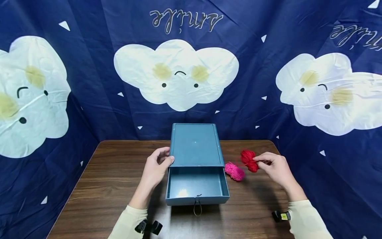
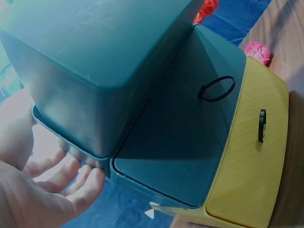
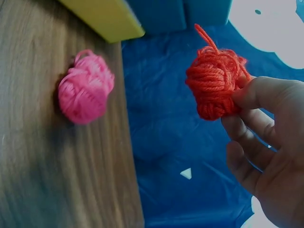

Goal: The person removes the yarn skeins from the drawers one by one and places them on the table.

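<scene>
In the head view a teal drawer box (image 1: 195, 144) stands with its top drawer (image 1: 197, 200) pulled out, and nothing lies in the visible part of that drawer. My left hand (image 1: 156, 167) touches the box's left side, thumb by the front corner; the left wrist view has this hand (image 2: 52, 185) with relaxed, bent fingers against the teal edge. My right hand (image 1: 276, 167) pinches a red yarn bundle (image 1: 249, 160) between thumb and fingertips, raised off the table in the right wrist view. A pink yarn bundle (image 1: 234, 171) lies right of the box.
Below the pulled-out drawer, the left wrist view has a closed teal drawer (image 2: 180, 128) and a yellow one (image 2: 251, 156), each with a black loop handle. The brown wooden table (image 1: 110, 179) is bordered behind and at both sides by blue cloth (image 1: 253, 122) with white clouds.
</scene>
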Demonstrator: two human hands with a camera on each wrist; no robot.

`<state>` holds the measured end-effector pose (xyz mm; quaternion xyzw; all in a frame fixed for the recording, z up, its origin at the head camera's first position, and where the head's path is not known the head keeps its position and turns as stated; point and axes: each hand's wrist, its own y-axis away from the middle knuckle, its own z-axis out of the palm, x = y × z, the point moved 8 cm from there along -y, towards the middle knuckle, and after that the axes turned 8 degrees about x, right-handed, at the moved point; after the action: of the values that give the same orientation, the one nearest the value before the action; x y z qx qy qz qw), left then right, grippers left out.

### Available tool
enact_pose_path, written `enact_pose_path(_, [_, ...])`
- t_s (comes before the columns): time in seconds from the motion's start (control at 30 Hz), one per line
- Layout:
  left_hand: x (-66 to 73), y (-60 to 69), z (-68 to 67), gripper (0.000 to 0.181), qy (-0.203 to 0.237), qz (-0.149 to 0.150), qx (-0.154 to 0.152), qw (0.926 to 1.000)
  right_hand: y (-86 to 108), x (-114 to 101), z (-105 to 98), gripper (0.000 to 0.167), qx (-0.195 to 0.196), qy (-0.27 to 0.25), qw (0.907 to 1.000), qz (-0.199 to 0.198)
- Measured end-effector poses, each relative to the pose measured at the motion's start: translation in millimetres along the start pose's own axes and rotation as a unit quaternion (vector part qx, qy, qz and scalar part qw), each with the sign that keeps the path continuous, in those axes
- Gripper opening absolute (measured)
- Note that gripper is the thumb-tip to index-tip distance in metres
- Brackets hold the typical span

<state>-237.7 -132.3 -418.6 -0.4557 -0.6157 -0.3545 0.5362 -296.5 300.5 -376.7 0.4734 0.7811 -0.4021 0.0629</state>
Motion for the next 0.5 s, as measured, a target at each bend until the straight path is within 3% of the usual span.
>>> enact_pose_path(0.5, [-1.8, 0.9, 0.3, 0.044, 0.001, 0.001, -0.004, 1.0, 16.9, 41.5, 14.5, 0.025, -0.026, 0.043, 0.9973, 0.054])
